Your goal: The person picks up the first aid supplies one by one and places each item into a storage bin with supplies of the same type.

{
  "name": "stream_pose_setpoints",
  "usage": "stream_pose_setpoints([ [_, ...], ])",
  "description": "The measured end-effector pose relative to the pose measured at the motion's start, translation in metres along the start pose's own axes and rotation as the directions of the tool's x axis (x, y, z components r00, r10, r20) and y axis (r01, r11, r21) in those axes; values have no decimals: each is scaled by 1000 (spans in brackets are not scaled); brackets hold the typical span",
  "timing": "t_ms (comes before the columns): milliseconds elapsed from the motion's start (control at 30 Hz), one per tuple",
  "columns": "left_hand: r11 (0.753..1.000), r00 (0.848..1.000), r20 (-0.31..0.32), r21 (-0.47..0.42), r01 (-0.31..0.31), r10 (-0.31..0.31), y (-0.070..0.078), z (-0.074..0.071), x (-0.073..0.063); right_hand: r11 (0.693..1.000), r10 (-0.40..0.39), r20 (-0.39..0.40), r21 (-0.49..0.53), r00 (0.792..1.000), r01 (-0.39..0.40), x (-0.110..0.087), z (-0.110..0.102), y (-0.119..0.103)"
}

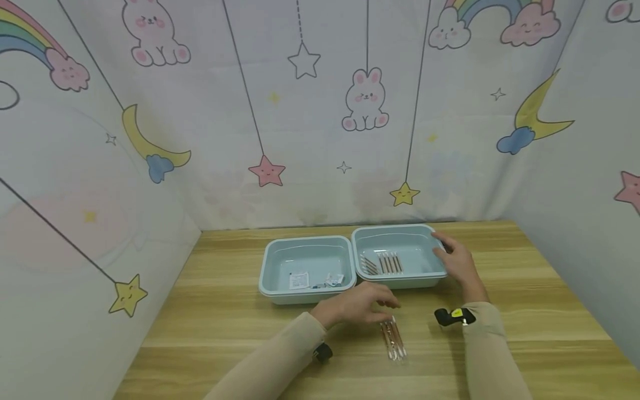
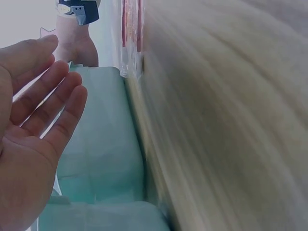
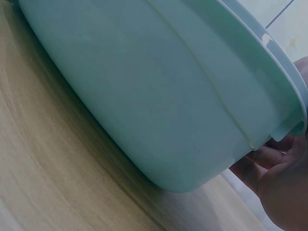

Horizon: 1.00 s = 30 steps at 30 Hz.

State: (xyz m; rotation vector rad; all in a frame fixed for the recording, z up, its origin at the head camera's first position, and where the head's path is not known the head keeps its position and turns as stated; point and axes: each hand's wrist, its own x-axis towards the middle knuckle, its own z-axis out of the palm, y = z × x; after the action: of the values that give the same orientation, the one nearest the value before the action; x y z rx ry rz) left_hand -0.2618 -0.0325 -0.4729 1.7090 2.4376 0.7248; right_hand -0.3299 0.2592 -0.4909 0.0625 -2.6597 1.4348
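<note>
A clear packet of brown-stick cotton swabs (image 1: 394, 339) lies on the table in front of the right-hand light-blue plastic basin (image 1: 400, 282). My left hand (image 1: 357, 304) hovers just beyond the packet's far end, and in the left wrist view its fingers (image 2: 65, 113) are loosely extended, holding nothing. At the right end of that basin, my right hand (image 1: 460, 266) grips the rim; the right wrist view has its fingers (image 3: 269, 156) bent around the basin's end, partly hidden by it. More cotton swabs (image 1: 390, 263) lie inside this basin, towards its left.
A second light-blue basin (image 1: 270, 266) stands close on the left, holding a white square packet (image 1: 299, 280) and some smaller packets (image 1: 334, 279). The wood-grain table (image 1: 215, 333) meets printed cloth walls (image 1: 310, 205) at the back and sides. Each wrist wears a black camera (image 1: 454, 316).
</note>
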Motion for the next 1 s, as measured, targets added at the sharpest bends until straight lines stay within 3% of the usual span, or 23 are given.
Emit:
stream_pose_setpoints([
  [333,1000,1000,-4,20,-15,15,-2,5,1,1000,20,8,-11,1000,-19,-1,0,0],
  [1000,1000,996,-89,30,-8,11,-6,14,-1,999,34,-3,15,999,-34,-1,1,-2],
])
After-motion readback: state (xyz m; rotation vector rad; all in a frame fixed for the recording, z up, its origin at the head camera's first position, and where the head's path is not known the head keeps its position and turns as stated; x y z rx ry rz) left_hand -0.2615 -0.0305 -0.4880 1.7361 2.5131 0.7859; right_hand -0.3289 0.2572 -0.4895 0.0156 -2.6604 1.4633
